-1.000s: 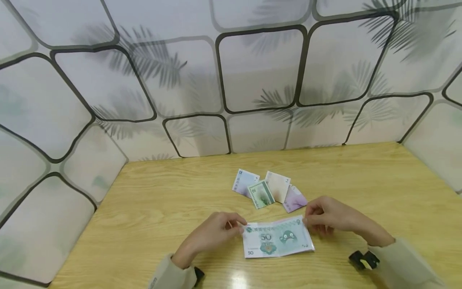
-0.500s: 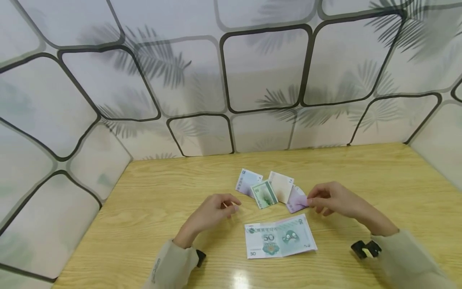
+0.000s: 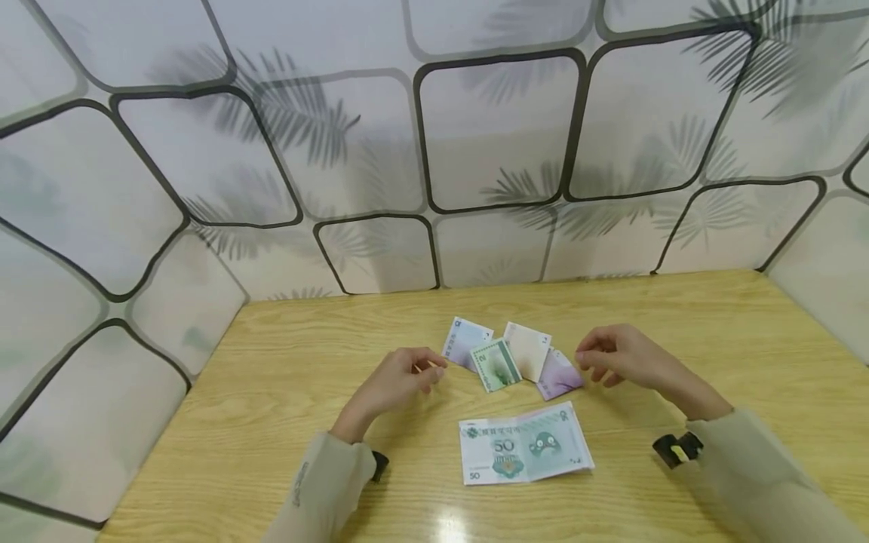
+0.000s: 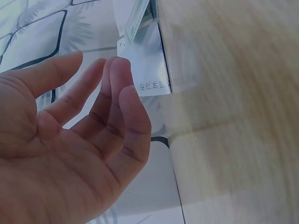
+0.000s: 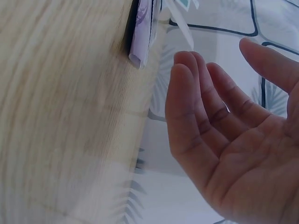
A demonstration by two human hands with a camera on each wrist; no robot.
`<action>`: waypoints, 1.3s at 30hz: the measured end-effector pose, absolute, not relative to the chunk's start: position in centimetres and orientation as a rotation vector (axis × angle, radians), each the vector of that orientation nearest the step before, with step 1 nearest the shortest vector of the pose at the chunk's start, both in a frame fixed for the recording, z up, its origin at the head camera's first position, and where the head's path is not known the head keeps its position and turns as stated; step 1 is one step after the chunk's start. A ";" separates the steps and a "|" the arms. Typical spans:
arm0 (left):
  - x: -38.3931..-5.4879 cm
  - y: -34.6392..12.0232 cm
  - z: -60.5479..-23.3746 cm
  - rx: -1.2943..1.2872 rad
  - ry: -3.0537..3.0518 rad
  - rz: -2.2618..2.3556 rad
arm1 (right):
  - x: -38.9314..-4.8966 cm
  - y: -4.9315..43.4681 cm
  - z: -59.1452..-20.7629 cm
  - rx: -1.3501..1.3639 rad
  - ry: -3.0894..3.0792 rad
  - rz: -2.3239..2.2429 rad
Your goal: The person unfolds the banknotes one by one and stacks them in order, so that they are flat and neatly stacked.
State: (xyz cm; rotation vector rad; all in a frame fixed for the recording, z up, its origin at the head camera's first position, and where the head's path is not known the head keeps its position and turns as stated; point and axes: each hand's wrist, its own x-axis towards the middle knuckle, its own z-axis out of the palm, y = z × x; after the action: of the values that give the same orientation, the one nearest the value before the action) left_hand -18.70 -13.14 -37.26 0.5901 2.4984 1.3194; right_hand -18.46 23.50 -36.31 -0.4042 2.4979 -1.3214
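Note:
A greenish-white banknote (image 3: 526, 445) marked 50 lies flat, with a crease down its middle, in front of a small cluster of folded notes. That cluster holds a blue note (image 3: 465, 339), a green note (image 3: 496, 365), a cream note (image 3: 529, 350) and a purple note (image 3: 560, 375). My left hand (image 3: 402, 379) hovers just left of the blue note, fingers loosely bent and holding nothing. To the right of the purple note, my right hand (image 3: 626, 357) is likewise raised with relaxed fingers. Both wrist views show bare palms, apart from the notes.
The notes lie on a wooden table (image 3: 305, 354). A patterned wall covering (image 3: 495, 136) with leaf prints and dark outlines rises behind the table and along both sides. Dark straps (image 3: 679, 450) sit at the wrists, over light sleeves.
Both hands have let go of the 50 banknote's edges and moved away from me, up beside the folded notes. The right hand passed the purple note and drew slightly clear. The notes stayed put.

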 end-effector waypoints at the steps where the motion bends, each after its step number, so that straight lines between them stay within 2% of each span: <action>1: -18.9 -13.1 -37.2 0.585 2.498 1.319 | -18.6 23.5 -36.3 -0.398 2.501 -1.320; 16: -20.5 -10.3 -36.6 0.554 2.504 1.351 | -19.7 23.4 -36.8 -0.322 2.462 -1.384; 39: -23.7 -5.5 -35.1 0.654 2.450 1.443 | -21.4 22.6 -37.7 -0.264 2.474 -1.429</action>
State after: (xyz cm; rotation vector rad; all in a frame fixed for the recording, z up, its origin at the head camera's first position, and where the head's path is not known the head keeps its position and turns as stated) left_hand -23.73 -5.53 -35.09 0.6535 2.4504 1.4433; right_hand -21.38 22.64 -37.74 -0.2635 2.4738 -1.4291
